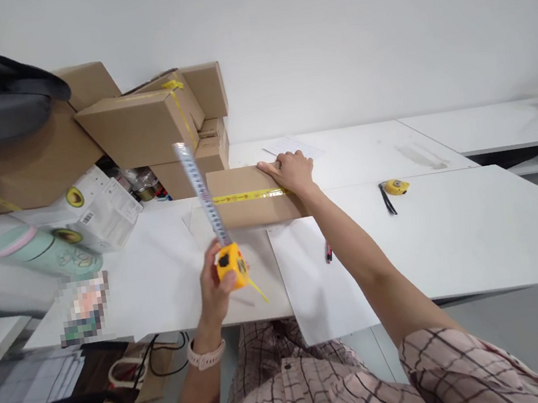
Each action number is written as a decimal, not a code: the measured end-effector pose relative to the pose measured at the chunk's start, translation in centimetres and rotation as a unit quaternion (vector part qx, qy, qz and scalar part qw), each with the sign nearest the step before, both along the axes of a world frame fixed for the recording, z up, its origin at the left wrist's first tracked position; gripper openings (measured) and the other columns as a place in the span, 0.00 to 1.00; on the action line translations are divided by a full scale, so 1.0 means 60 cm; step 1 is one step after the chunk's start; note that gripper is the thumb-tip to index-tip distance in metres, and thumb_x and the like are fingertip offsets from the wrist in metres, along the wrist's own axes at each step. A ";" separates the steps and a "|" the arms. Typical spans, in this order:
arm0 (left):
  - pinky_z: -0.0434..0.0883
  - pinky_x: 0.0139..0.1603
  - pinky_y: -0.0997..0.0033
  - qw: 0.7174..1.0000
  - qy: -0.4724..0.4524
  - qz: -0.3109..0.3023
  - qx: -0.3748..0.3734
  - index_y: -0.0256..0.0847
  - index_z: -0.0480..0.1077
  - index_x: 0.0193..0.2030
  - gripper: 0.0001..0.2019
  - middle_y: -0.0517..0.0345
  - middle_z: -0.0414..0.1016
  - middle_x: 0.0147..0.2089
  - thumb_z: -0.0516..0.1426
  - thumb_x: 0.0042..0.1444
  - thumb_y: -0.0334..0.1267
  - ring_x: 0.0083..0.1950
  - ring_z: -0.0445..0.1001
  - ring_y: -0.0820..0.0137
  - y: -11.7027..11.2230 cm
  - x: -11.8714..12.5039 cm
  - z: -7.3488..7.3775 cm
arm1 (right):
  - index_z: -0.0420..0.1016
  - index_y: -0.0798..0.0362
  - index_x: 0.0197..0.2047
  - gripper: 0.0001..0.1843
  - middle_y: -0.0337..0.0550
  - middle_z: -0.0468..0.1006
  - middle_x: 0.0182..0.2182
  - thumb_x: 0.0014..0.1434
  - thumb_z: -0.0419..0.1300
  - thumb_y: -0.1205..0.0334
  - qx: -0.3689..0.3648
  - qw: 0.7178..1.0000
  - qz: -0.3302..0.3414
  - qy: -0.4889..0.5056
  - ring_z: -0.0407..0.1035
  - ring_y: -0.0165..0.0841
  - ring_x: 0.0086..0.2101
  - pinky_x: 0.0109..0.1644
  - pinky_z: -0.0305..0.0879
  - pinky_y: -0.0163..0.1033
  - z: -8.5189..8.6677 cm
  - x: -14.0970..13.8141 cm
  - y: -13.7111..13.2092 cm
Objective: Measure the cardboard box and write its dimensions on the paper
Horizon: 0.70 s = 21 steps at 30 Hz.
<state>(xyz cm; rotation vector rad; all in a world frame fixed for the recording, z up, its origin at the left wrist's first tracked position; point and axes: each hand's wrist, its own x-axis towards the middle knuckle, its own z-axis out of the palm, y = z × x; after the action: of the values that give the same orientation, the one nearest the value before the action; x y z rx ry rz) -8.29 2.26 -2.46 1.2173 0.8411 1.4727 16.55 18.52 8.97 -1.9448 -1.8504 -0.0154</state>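
A yellow tape measure [237, 270] is gripped in my left hand [214, 290], its metal blade pulled out and pointing up and away from me. The blade's far part crosses in front of the left end of a cardboard box [245, 214]; whether it touches the box I cannot tell. Yellow printed tape runs along the box's length. My right hand [293, 172] rests on the box's right end, thumb stretched to the left and fingers over the far edge. Whatever lies under the palm is hidden.
Cardboard boxes [136, 127] are stacked at the back left, near a mint-green bottle [49, 254]. White paper [319, 281] overhangs the table's front edge, with a small pink-and-black item [328, 252] by my right forearm. A second tape measure [395, 187] lies to the right.
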 end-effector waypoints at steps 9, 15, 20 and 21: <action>0.81 0.41 0.55 0.995 -0.028 0.058 -0.080 0.44 0.67 0.51 0.26 0.56 0.72 0.49 0.68 0.48 0.50 0.37 0.78 0.67 0.090 -0.035 -0.010 | 0.79 0.54 0.49 0.39 0.58 0.78 0.48 0.66 0.42 0.30 0.012 1.000 0.009 0.004 0.63 0.50 0.51 0.50 0.61 0.50 -0.003 0.003 -0.040; 0.80 0.42 0.58 0.994 -0.005 0.050 -0.095 0.44 0.66 0.53 0.30 0.55 0.74 0.48 0.69 0.46 0.51 0.38 0.78 0.67 0.109 -0.016 -0.023 | 0.79 0.52 0.50 0.35 0.55 0.78 0.48 0.68 0.44 0.33 0.064 0.997 0.029 0.020 0.62 0.49 0.52 0.51 0.59 0.49 -0.032 0.024 -0.033; 0.79 0.44 0.59 0.994 0.003 0.047 -0.096 0.42 0.67 0.52 0.29 0.54 0.73 0.48 0.68 0.47 0.51 0.39 0.77 0.68 0.125 0.007 -0.039 | 0.78 0.51 0.55 0.31 0.55 0.76 0.54 0.67 0.50 0.36 0.095 0.994 0.042 0.033 0.60 0.48 0.56 0.57 0.56 0.50 -0.081 0.037 -0.024; 0.79 0.44 0.59 0.994 0.009 0.046 -0.102 0.42 0.67 0.52 0.29 0.54 0.73 0.48 0.68 0.47 0.52 0.39 0.77 0.68 0.129 0.011 -0.041 | 0.77 0.51 0.56 0.30 0.55 0.76 0.55 0.67 0.51 0.37 0.096 0.994 0.043 0.035 0.60 0.48 0.56 0.59 0.55 0.50 -0.093 0.039 -0.023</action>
<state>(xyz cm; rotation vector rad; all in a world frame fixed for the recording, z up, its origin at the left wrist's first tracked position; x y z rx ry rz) -7.62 10.00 -4.94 1.0526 1.0452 1.4127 18.90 17.16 3.40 -1.7139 -1.8132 -0.0948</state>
